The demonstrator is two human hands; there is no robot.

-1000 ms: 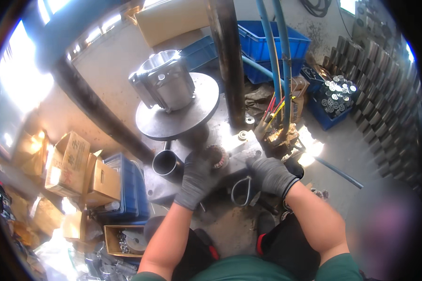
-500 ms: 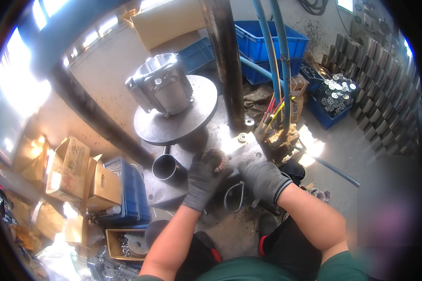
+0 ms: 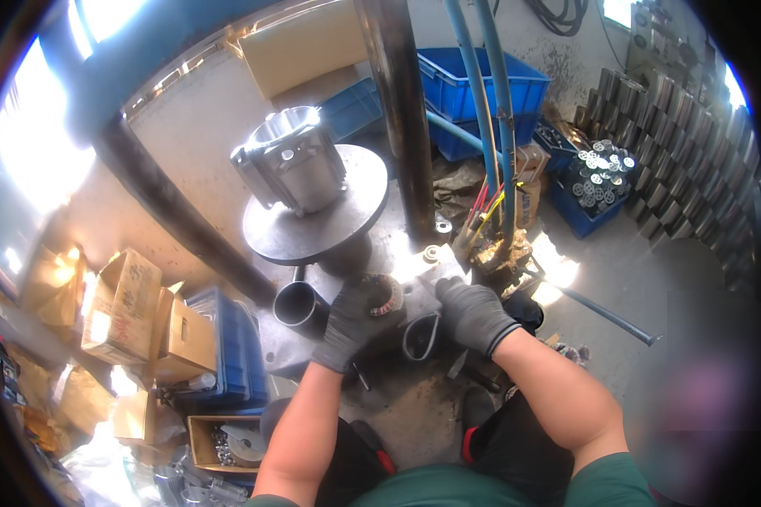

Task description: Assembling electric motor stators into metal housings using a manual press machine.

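Note:
My left hand (image 3: 347, 317), in a dark grey glove, grips a ring-shaped wound stator (image 3: 386, 296) with reddish and pale windings along its rim. It is held over the metal bench plate (image 3: 292, 360), beside an open dark cylinder (image 3: 301, 305). My right hand (image 3: 479, 313), gloved alike, is at the plate's right side, close to a small round fitting (image 3: 431, 253). Its fingers are bent together, and what they hold, if anything, is hidden. Between the hands, a dark loop with a pale rim (image 3: 421, 336) hangs at the plate's front edge.
Behind stands a round metal platform (image 3: 366, 182) bearing a ribbed metal housing (image 3: 289, 165), between dark pillars (image 3: 395, 110). Cardboard boxes (image 3: 120, 300) and a blue crate (image 3: 243, 355) are left. Blue hoses (image 3: 500, 110), a bin of round parts (image 3: 596, 182) and stacked metal cylinders (image 3: 676, 152) are right.
My left hand has shifted slightly left and down with the stator, which now shows its ring more fully. My right hand has moved a little up in the picture, and the view has shifted slightly.

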